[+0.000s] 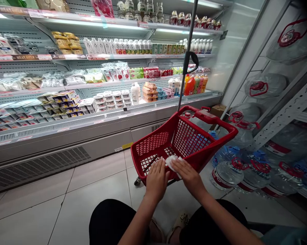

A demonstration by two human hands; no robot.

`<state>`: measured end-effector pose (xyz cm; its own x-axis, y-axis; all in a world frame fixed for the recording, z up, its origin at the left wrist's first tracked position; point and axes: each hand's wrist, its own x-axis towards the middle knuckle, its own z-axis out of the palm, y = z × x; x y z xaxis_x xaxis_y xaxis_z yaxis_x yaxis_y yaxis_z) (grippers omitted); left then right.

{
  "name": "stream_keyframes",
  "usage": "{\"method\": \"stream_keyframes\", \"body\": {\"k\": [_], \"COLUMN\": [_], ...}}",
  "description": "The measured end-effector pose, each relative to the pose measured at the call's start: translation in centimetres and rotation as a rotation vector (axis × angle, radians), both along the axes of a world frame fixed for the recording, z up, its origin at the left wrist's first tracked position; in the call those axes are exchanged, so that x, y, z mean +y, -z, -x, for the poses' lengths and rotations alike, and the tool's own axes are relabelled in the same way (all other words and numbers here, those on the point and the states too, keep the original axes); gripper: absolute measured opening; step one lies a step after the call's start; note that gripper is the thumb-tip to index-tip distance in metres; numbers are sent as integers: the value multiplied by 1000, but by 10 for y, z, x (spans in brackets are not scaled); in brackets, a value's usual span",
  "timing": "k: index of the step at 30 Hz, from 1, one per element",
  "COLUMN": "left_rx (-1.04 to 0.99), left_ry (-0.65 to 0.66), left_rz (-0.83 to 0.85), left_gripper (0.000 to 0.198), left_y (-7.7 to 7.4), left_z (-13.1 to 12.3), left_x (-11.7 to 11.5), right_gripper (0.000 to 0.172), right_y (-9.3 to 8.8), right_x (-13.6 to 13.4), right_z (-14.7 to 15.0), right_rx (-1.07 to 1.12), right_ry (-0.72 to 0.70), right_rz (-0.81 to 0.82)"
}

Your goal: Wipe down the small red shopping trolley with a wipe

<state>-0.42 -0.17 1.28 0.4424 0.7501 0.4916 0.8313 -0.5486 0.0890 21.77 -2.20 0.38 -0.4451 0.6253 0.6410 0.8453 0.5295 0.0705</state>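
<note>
From where I stand, the right hand (187,175)'s grip clasps a white tissue (170,161) against the near edge of the red wheeled shopping basket (206,148), and the left hand (156,177), fingers outstretched and holding nothing, should steady that edge so each wiping stroke runs evenly.

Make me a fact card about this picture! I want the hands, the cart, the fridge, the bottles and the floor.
Left hand: left hand at the cart's near rim, fingers extended
Right hand: right hand with a white cloth or tissue, at the same rim
Cart: red cart with mesh sides
Fridge: lit, open-front fridge, shelves stocked
Bottles: big clear bottles on the right, red handles
Floor: pale floor tiles
</note>
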Motion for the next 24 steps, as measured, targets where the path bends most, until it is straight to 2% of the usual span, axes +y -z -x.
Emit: {"method": "stream_keyframes", "body": {"k": [2,4,7,12,15,17,19,23,24], "left_rx": [-11,-8,-3,-27,-48,-62,-59,2,1], "left_ry": [-24,-12,24,10,-58,-116,-110,136,154], "left_rz": [-28,-40,-37,-20,-6,-19,-32,-7,-2], "left_gripper": [48,52,56,54,55,58,60,63,64], "left_y": [4,5,0,-9,-10,-11,-14,-19,-20], "left_z": [1,12,36,71,77,68,45,-9,-18], "left_x": [0,5,13,22,23,21,15,2,-1], "right_gripper": [72,72,74,78,78,78,79,78,77], "right_y": [-2,-10,-28,-63,-75,-75,-71,-58,-56], "right_x": [0,2,4,-7,-15,-17,-14,-6,-5], "right_z": [6,-5,-47,-127,-149,-143,-123,-65,-56], "right_rx": [-29,-53,-72,-48,40,86,95,47,29], "right_ry": [-42,-54,21,259,366,365,304,130,98], "right_rz": [15,17,-15,-103,-160,-170,-155,-89,-72]}}
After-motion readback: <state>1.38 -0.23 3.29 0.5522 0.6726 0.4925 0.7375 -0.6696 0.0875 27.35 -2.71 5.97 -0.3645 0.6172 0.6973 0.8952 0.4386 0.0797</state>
